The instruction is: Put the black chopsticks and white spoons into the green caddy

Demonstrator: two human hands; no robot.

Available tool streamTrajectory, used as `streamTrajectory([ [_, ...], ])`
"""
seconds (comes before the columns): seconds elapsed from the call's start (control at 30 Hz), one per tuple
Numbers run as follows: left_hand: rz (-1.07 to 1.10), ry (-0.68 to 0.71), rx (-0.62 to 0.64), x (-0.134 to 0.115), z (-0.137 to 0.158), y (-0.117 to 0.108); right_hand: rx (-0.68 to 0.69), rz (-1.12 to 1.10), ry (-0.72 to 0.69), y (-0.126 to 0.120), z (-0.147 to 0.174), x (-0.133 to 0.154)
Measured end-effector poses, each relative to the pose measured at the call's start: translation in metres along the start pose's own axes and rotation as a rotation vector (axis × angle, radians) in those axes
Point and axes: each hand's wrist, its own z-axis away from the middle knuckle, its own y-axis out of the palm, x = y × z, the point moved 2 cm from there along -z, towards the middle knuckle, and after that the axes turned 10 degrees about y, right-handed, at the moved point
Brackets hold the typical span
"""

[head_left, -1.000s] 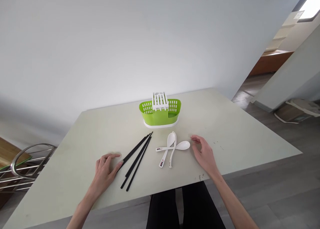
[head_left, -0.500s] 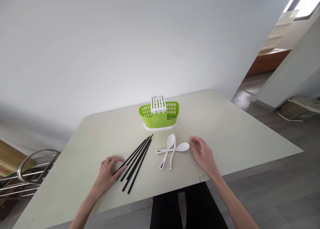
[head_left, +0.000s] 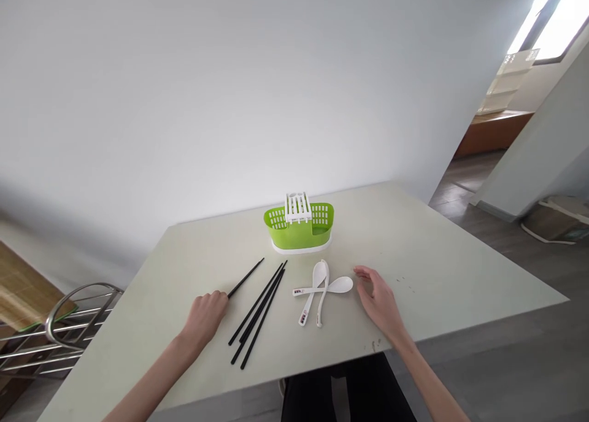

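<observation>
My left hand (head_left: pixel 207 316) is closed around black chopsticks (head_left: pixel 246 277), apparently two lying close together. Their thin ends point up and right; the fist hides the other ends. Just right of it, several more black chopsticks (head_left: pixel 260 314) lie in a narrow fan on the table. My right hand (head_left: pixel 378 298) rests at the table, fingers loosely curved and apart, holding nothing. Beside its fingertips lie three white spoons (head_left: pixel 340 285), crossed over one another, with small marks on their handles.
Behind the cutlery stands a green basket (head_left: pixel 299 237) with slotted sides, a white base and a white slotted rack (head_left: pixel 298 207) on top. The pale table (head_left: pixel 151 287) meets a plain wall (head_left: pixel 276 103). A metal-framed rack (head_left: pixel 59 330) is at the left.
My left hand has closed on chopsticks and drawn them left, away from the others. My right hand stays beside the spoons. The view has tilted slightly upward.
</observation>
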Motion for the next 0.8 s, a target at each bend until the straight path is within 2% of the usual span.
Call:
streamTrajectory([
  [0.1,-0.045,-0.041,0.035,0.004,-0.013,-0.016,0.0,-0.022,-0.002,0.001,-0.001,-0.002],
  [0.17,0.044,-0.068,-0.002,0.008,-0.014,-0.03,-0.007,-0.065,0.014,-0.001,-0.001,-0.003],
  [0.3,0.553,-0.061,-0.253,0.005,0.005,-0.051,-0.107,-0.136,-0.012,-0.01,0.002,0.011],
  [0.4,0.902,-0.087,-0.419,-0.008,0.02,-0.05,-0.188,-0.126,-0.126,-0.007,0.009,0.049],
  [0.47,1.061,-0.08,-0.483,-0.02,0.022,-0.043,-0.099,-0.124,-0.242,0.008,0.014,0.086],
  [0.6,1.205,-0.022,-0.533,-0.037,0.016,-0.023,0.364,-0.118,-0.471,0.065,0.021,0.159],
  [0.7,1.246,0.002,-0.552,-0.039,0.011,-0.01,0.531,-0.146,-0.497,0.109,0.017,0.192],
  [0.8,1.256,0.007,-0.545,-0.037,0.012,-0.003,0.617,-0.156,-0.456,0.138,0.006,0.214],
])
